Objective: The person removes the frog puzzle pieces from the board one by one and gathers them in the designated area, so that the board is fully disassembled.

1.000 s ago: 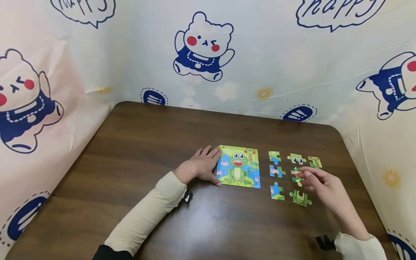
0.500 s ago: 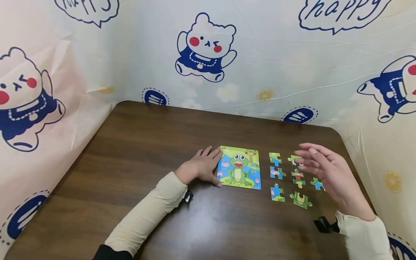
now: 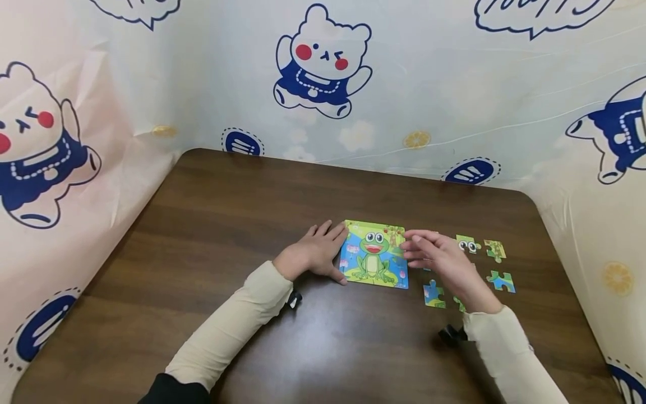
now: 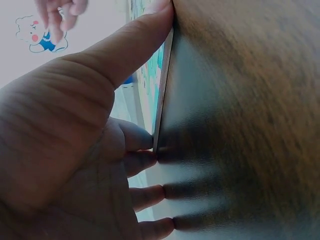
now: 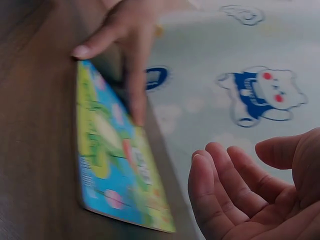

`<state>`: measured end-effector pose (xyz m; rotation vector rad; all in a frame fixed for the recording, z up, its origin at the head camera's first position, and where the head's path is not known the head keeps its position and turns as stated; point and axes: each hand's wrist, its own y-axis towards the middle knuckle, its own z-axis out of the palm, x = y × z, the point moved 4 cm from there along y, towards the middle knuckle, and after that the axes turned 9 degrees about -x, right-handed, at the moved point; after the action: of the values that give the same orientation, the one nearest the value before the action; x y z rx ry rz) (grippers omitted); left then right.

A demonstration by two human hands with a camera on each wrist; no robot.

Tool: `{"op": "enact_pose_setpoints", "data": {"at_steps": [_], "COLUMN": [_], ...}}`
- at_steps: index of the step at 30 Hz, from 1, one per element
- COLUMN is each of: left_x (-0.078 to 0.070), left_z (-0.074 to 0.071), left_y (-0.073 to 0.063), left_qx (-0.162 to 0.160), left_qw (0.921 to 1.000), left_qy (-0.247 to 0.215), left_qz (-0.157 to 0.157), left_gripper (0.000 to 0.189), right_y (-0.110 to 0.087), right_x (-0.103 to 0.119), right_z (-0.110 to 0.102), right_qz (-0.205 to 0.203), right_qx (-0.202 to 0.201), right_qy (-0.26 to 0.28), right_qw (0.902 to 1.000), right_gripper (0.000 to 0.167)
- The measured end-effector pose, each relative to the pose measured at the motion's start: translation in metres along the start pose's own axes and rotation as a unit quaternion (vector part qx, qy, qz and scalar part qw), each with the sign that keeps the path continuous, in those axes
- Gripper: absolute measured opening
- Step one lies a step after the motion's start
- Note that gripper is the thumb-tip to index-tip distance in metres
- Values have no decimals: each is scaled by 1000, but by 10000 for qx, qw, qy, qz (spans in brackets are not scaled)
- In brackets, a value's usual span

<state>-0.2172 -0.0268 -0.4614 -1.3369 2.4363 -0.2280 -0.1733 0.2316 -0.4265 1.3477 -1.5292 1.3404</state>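
Note:
A square frog puzzle board [image 3: 374,258] lies flat on the brown table. My left hand [image 3: 317,252] rests along its left edge, fingers and thumb spread. In the left wrist view, the thumb and index finger of that left hand [image 4: 75,115] touch the board's side, while the other fingertips rest on the table. My right hand [image 3: 444,261] hovers by the board's right edge. Loosely bent and holding nothing, the fingers of the right hand [image 5: 255,195] show in the right wrist view, apart from the puzzle board [image 5: 112,150].
Loose jigsaw pieces lie right of the board: one with frog eyes [image 3: 468,245], a tree piece [image 3: 495,250], a blue piece [image 3: 501,281] and a blue-green piece [image 3: 434,293]. My right hand covers others wholly or partly. A printed cloth [image 3: 393,73] hangs behind the table.
My right hand has left the loose pieces, rising first and then swinging left to the board's right edge. My left hand stays at the board. The head view has shifted slightly.

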Motion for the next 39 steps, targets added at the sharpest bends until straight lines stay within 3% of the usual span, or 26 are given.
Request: {"op": "enact_pose_setpoints", "data": {"at_steps": [7, 13, 18, 21, 27, 34, 39], "left_x": [0, -1, 0, 0, 0, -1, -1], "left_z": [-1, 0, -1, -1, -1, -3, -3], "left_y": [1, 1, 2, 2, 1, 1, 1], "left_qx": [39, 43, 36, 40, 59, 67, 35], "left_qw": [10000, 10000, 10000, 10000, 10000, 10000, 10000], "left_qy": [-45, -61, -38, -26, 0, -13, -10], "left_qz": [-34, 0, -21, -31, -40, -31, -16], "left_gripper": [125, 125, 125, 125, 125, 124, 123], "right_y": [19, 22, 24, 23, 20, 24, 26], "right_x": [-8, -8, -17, -20, -13, -11, -11], "right_z": [25, 28, 24, 26, 34, 37, 40], "right_qz": [135, 97, -86, -510, -1242, -1373, -1375], "right_qx": [336, 319, 131, -6, -262, -110, 38], "right_qy": [-137, -230, -976, -1744, -2967, -3530, -3672], "right_qw": [9992, 9992, 9951, 9833, 9465, 9254, 9199], "right_gripper": [50, 49, 42, 36, 29, 25, 22]}}
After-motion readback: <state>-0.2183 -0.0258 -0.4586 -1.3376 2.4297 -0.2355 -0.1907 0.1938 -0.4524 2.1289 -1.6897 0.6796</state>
